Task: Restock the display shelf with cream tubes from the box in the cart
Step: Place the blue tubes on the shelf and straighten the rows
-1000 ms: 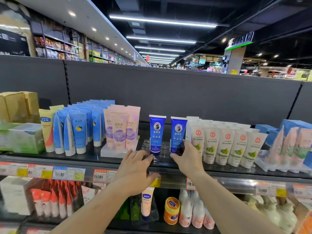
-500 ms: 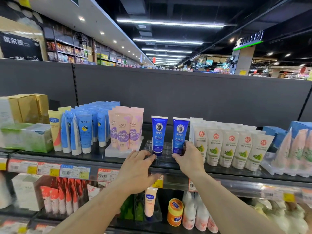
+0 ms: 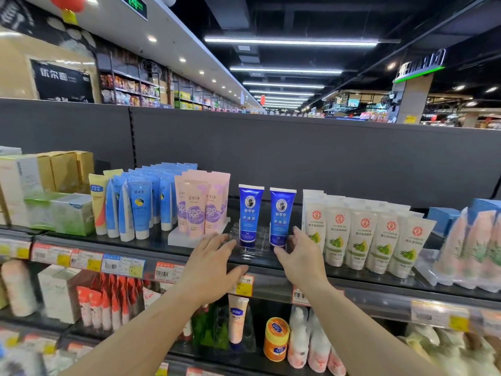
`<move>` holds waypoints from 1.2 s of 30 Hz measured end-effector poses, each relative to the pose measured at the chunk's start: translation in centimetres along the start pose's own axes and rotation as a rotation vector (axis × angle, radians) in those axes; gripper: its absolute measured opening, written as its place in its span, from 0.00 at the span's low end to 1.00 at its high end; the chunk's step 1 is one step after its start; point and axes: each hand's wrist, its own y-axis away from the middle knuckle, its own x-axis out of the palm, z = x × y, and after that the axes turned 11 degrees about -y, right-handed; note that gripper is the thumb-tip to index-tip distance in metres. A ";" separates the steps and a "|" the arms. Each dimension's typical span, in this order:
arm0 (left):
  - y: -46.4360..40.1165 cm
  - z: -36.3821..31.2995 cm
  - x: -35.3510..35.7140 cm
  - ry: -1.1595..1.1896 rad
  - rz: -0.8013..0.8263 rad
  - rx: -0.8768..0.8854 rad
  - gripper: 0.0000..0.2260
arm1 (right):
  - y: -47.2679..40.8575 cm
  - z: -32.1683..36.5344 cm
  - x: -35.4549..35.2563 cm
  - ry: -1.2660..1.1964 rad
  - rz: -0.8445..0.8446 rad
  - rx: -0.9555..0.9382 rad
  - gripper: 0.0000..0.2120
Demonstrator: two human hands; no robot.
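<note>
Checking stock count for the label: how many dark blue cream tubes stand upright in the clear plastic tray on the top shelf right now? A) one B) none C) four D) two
D: two dark blue cream tubes stand side by side in the clear plastic tray, between the pink tubes and the white tubes.

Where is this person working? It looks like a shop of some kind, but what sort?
Most likely a supermarket, in the skin-care aisle. Rows of cream tubes, such as the two dark blue tubes, stand on a shelf with price tags along its edge, and more stocked shelves run off under long ceiling lights.
</note>
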 end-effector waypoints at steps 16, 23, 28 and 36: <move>1.4 2.2 -0.8 0.141 -0.028 -0.039 0.29 | 3.3 1.8 -1.5 -0.012 -0.014 0.018 0.29; 1.8 8.1 -1.2 0.121 -0.184 -0.205 0.21 | 4.4 4.6 3.3 0.113 0.048 -0.060 0.23; 1.6 10.7 -0.4 0.006 0.024 -0.167 0.27 | 5.3 5.3 7.9 0.185 0.144 -0.086 0.21; 1.3 11.5 0.0 0.018 0.039 -0.103 0.31 | 5.6 5.5 8.9 0.208 0.146 -0.056 0.21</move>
